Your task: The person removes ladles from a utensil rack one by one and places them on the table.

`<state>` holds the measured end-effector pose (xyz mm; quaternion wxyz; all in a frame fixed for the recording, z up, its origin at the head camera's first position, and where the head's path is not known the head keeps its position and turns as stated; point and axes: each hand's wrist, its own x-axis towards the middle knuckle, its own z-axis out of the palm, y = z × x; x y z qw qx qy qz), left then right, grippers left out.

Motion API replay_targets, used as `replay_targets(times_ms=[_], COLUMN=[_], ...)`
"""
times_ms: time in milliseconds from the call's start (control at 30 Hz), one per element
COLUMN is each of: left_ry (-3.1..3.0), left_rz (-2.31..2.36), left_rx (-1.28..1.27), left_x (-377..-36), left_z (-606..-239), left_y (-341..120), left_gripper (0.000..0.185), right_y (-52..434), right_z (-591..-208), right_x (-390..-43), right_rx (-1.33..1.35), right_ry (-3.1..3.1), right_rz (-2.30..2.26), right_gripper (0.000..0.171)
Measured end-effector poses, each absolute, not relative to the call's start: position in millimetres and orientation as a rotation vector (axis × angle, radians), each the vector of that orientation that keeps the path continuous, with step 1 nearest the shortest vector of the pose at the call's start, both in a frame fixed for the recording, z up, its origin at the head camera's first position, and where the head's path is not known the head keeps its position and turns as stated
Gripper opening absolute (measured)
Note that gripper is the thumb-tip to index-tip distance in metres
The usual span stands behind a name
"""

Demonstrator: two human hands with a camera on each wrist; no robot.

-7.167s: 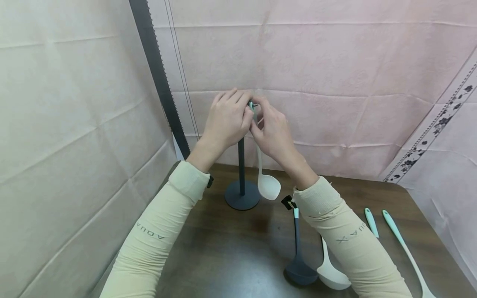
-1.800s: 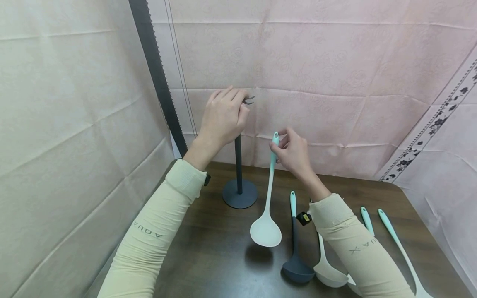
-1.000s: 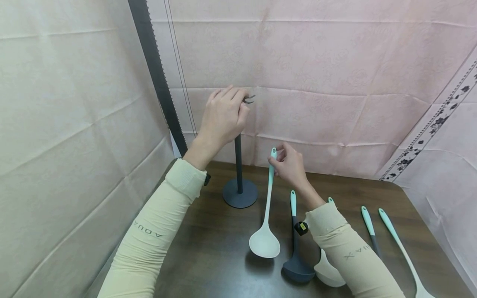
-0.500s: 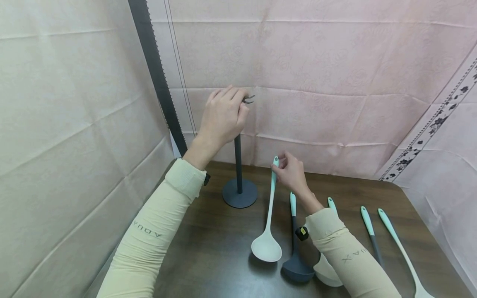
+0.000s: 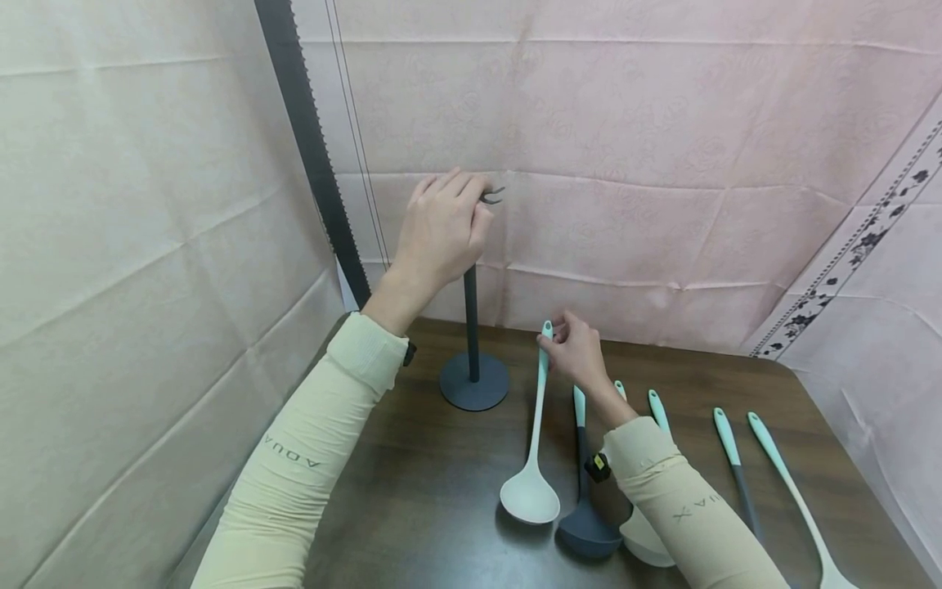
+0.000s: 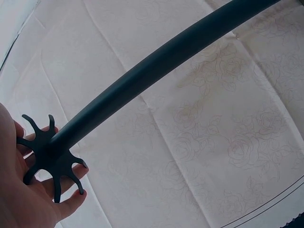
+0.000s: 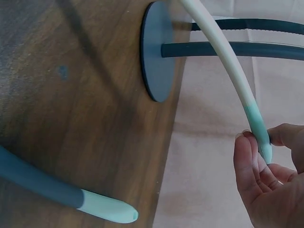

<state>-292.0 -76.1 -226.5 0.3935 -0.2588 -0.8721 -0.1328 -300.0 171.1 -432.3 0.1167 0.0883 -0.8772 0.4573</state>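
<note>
In the head view my left hand (image 5: 441,225) holds the top of a dark utensil stand (image 5: 472,319). The left wrist view looks up at its wheel of curved hooks (image 6: 49,148), where my fingers spread round the far side. To the right, my right hand (image 5: 579,352) pinches the mint-green handle end of a white ladle (image 5: 530,497) between thumb and fingers. Handle up and bowl down, the ladle leans with its bowl close over the table and a shadow beneath. The right wrist view shows the pinched handle (image 7: 232,66) crossing in front of the stand's pole.
Beside the held ladle lies a dark ladle (image 5: 587,532) with a mint handle. A white ladle (image 5: 645,541) is partly covered by my right sleeve. Further right on the brown table (image 5: 412,491) lie a dark-shafted utensil (image 5: 743,491) and a white-shafted one (image 5: 795,487). Cloth hangs behind.
Both hands were at the hooks with the ladle hanging there. My right hand has brought the ladle off, right and down toward the table. My left hand has stayed on the stand's top.
</note>
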Motion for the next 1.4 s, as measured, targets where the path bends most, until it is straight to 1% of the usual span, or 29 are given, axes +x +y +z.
replay_targets(times_ms=[300, 1067, 1400], left_ry=[-2.223, -2.247, -2.245], left_rz=[-0.335, -0.319, -0.328], left_rx=[-0.651, -0.641, -0.641], left_x=[-291, -291, -291], left_z=[-226, -226, -226], left_y=[-77, -77, -76], left_gripper=[0.043, 0.044, 0.043], right_y=[172, 166, 166], right_z=[-450, -482, -498], right_x=[-303, -308, -310], right_rx=[0.224, 0.141, 0.005], right_ry=[-2.602, -2.716, -2.79], right_rz=[1.369, 1.497, 1.549], right_gripper=[0.029, 0.032, 0.037])
